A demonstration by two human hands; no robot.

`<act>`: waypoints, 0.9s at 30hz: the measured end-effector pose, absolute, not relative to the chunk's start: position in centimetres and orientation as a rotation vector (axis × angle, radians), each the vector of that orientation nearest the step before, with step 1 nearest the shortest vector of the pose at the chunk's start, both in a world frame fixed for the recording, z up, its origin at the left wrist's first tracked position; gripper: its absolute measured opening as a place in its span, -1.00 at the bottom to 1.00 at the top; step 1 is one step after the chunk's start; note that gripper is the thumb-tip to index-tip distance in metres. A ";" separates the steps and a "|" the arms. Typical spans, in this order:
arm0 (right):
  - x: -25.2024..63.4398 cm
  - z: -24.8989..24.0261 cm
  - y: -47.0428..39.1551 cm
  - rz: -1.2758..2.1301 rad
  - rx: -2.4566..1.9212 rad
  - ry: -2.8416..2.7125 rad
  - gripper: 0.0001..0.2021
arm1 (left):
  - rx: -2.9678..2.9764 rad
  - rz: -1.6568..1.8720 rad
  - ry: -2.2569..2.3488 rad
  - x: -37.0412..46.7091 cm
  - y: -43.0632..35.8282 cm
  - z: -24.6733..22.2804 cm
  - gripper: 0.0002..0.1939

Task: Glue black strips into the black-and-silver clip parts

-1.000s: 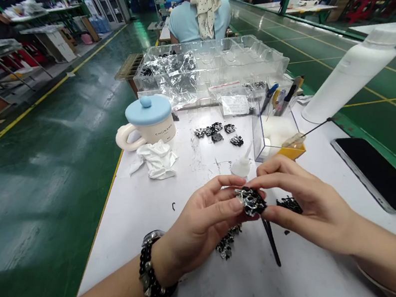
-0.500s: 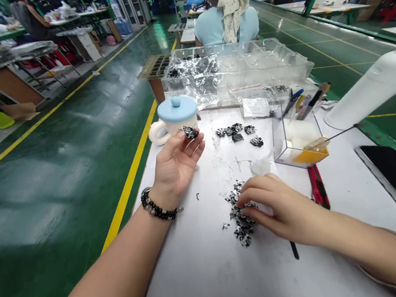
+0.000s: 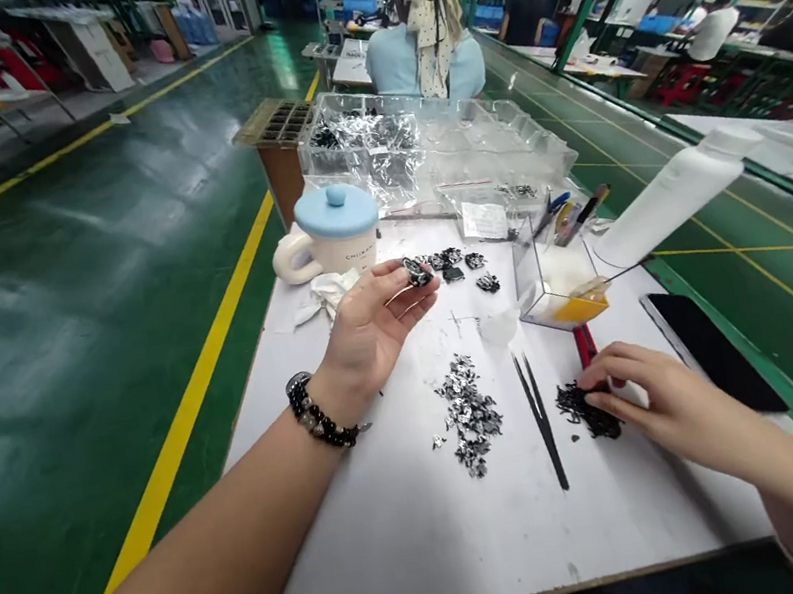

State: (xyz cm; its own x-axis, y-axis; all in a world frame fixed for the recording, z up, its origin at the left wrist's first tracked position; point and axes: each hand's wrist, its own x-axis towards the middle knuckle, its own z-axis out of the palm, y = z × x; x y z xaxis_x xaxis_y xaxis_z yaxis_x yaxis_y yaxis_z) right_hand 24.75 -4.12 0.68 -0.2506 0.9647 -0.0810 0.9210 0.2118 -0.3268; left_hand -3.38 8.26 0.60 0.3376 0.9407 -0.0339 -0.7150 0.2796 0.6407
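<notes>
My left hand (image 3: 371,327), palm up, pinches a small black-and-silver bundle (image 3: 418,272) between thumb and fingers, above the white table (image 3: 423,546). Over at the right, my right hand (image 3: 656,395) has its thumb and fingertips at a pile of small black pieces (image 3: 587,410); whether a piece is between them is hidden. Between the hands lie a loose pile of silver-and-black pieces (image 3: 470,411) and black tweezers (image 3: 541,425). Several more bundles (image 3: 487,283) rest behind, near the table's middle.
A lidded mug (image 3: 339,236) and crumpled tissue (image 3: 333,292) stand back left. Clear trays (image 3: 491,134) line the back. To the right are a pen box (image 3: 558,285), a white bottle (image 3: 676,199), a red cutter (image 3: 585,346) and a phone (image 3: 714,350). A person (image 3: 425,59) sits ahead.
My right hand has moved from the silver-and-black pile rightward to the black pile, uncovering the tweezers. My left hand still holds the bundle. The view has shifted to the right.
</notes>
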 end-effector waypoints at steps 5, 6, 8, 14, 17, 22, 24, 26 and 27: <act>24.7 -1.6 -6.7 0.418 -1.845 -2.244 -0.87 | 0.660 1.088 0.439 -2.7 7.2 0.7 -0.88; 24.4 -1.8 -6.8 0.409 -1.835 -2.247 -0.89 | 0.669 1.089 0.440 -2.7 7.1 0.6 -0.88; 23.7 -1.9 -6.7 0.393 -1.802 -2.264 -0.92 | 0.687 1.104 0.447 -2.8 7.1 0.6 -0.89; 19.1 0.4 -3.7 0.428 -1.531 -2.377 -0.90 | 0.675 1.189 0.444 -3.4 8.0 0.5 -0.93; 14.4 0.8 -0.6 0.523 -1.360 -2.475 -0.93 | 0.598 1.240 0.450 -3.8 8.5 0.4 -0.91; 8.4 -1.0 4.1 0.556 -1.307 -2.529 -0.87 | 0.548 1.305 0.471 -4.5 9.0 0.2 -0.93; 7.5 -1.7 5.1 0.566 -1.323 -2.545 -0.82 | 0.539 1.309 0.476 -4.6 9.1 0.2 -0.94; 7.2 -2.2 5.5 0.577 -1.325 -2.567 -0.80 | 0.531 1.305 0.479 -4.6 9.1 0.2 -0.94; 7.1 -2.3 5.6 0.582 -1.324 -2.578 -0.79 | 0.527 1.302 0.482 -4.5 9.1 0.2 -0.94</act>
State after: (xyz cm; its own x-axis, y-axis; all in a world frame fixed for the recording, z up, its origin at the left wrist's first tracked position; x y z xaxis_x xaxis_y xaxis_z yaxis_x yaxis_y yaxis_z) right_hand 7.13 5.64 -2.29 -0.5850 0.8109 -0.0143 0.7384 0.5252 -0.4230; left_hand -4.52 9.13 0.24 0.2008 0.9789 -0.0384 -0.7683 0.1817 0.6137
